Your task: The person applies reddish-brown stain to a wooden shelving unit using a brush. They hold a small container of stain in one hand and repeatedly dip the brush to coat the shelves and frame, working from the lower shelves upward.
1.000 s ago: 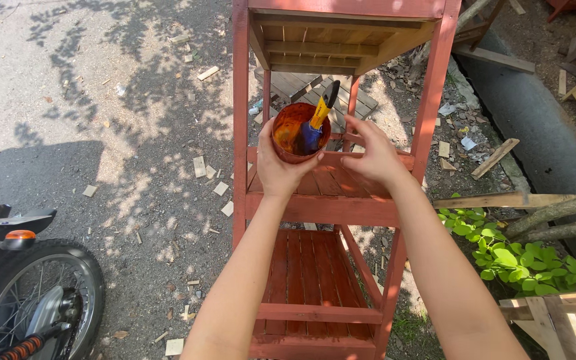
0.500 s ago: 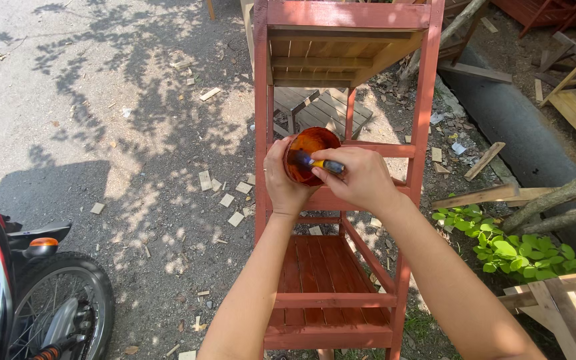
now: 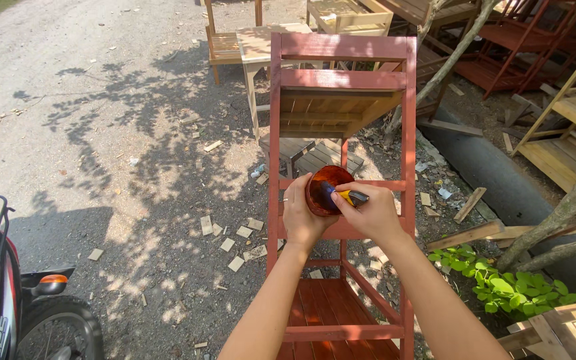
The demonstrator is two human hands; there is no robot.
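My left hand (image 3: pixel 303 217) grips a small round container (image 3: pixel 326 188) with reddish-brown paint inside, tilted so its opening faces me. My right hand (image 3: pixel 370 215) holds a paintbrush (image 3: pixel 349 196) with a yellow and dark handle, its tip inside the container. Both hands are raised in front of a tall red-painted wooden shelf rack (image 3: pixel 341 80), at the level of its middle rail. The rack's lower shelf (image 3: pixel 331 310) shows between my forearms.
A motorbike's rear wheel and tail light (image 3: pixel 45 293) stand at the lower left. Wood offcuts (image 3: pixel 235 237) litter the gravel. Unpainted wooden furniture (image 3: pixel 568 127) stands right and behind, with a table (image 3: pixel 261 47), tree branches (image 3: pixel 568 200) and a green plant (image 3: pixel 501 283).
My view has tilted up, showing more of the rack and the furniture behind. My right hand moved onto the brush handle and the brush now dips into the tilted container.
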